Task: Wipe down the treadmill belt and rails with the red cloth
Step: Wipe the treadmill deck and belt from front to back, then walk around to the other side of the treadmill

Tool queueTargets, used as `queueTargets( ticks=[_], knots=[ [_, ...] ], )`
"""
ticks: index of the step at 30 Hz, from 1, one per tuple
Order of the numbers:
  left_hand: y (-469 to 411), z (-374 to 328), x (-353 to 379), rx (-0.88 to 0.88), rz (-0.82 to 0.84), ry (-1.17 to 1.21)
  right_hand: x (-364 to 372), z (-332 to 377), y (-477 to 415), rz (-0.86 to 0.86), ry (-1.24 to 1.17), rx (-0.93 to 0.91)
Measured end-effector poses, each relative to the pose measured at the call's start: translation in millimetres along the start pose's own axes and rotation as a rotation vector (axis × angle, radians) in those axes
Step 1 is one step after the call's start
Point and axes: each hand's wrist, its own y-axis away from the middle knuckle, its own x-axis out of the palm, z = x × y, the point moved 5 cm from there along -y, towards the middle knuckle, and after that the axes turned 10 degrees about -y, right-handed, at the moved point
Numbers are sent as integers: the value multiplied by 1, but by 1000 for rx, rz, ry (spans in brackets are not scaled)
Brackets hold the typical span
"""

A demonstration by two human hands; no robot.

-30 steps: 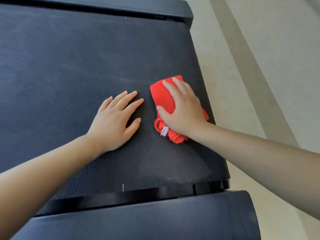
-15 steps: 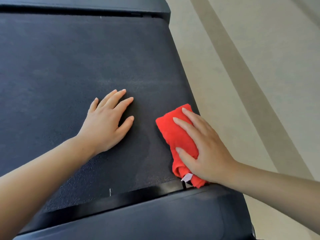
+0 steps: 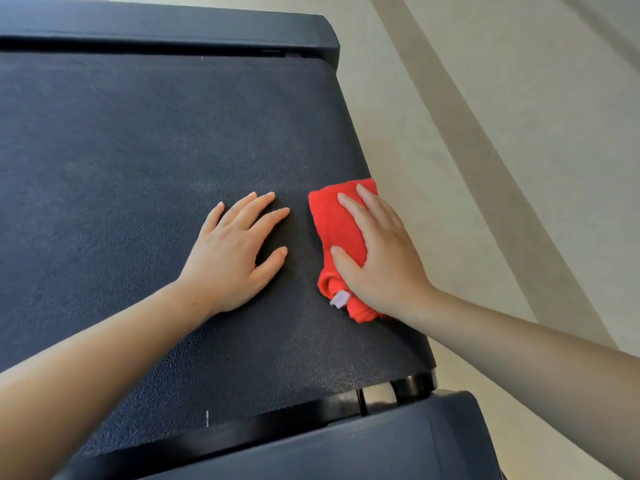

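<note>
The dark textured treadmill belt [image 3: 138,161] fills most of the view. A folded red cloth [image 3: 337,223] with a small white tag lies on the belt near its right edge. My right hand [image 3: 377,251] presses flat on the cloth with straight fingers, thumb along its left side. My left hand [image 3: 235,251] rests flat on the bare belt just left of the cloth, fingers spread. A black rail [image 3: 173,29] runs along the far side of the belt and another rail [image 3: 311,441] along the near side.
Pale floor [image 3: 519,133] with a darker diagonal stripe lies right of the treadmill. The belt's right end drops off beside the cloth. A glossy black roller end [image 3: 412,384] shows at the near right corner.
My right hand slid the cloth toward the near rail half a second ago, and has now pushed it back up the belt along the right edge. My left hand stayed flat.
</note>
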Motion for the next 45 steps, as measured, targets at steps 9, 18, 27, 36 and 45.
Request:
queueTargets(
  ticks=[9,18,27,36,45],
  knots=[
    [0,1,0,-3,-12,29,9,2,-10,34,67,20],
    [-1,1,-1,-4,-4,51,4,6,-18,-1,-3,38],
    [-25,-20,-6,142,33,67,-23,-18,39,-117,-112,106],
    [-45,-116,-47,110,160,153,-111,-85,64,-114,-183,377],
    [-28,-295,-107,346,421,21,-258,-93,186,-203,-229,669]
  ],
)
